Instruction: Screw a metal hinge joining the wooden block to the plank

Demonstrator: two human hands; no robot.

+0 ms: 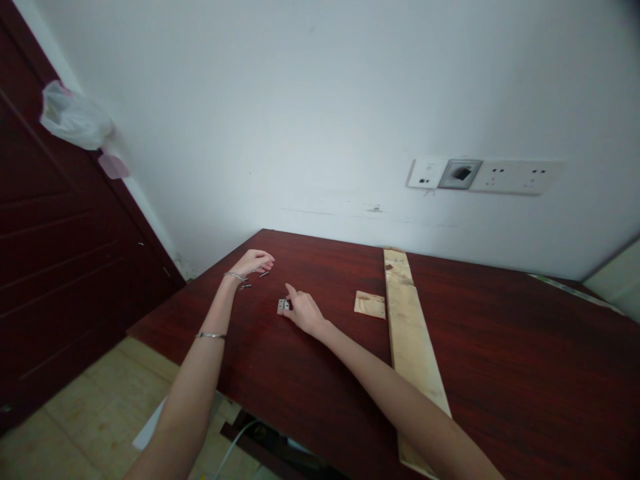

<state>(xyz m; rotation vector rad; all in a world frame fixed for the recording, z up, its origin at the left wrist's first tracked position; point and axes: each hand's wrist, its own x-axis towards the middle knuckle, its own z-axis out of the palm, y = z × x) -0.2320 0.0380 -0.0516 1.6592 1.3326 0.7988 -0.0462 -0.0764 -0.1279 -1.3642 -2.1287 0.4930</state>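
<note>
Over the left part of the dark red tabletop, my left hand [256, 261] is closed, its fingers curled down and pressed together. Whatever the fingertips may hold is too small to make out. Close beside them lie several small metal screws [264, 274], partly hidden by the hand and wrist. My right hand [305, 312] rests on the table with its thumb and fingers at the right edge of a small silver hinge [281, 307], which lies flat. The index finger points up and away from the hinge, and the remaining fingers are mostly hidden.
Right of my hands, a long wooden board [413, 320] lies across the table [500, 353], passing under my right forearm. A small square wood piece [370, 304] sits at its left side. Behind is a white wall with sockets [510, 176]; a door [65, 220] stands left.
</note>
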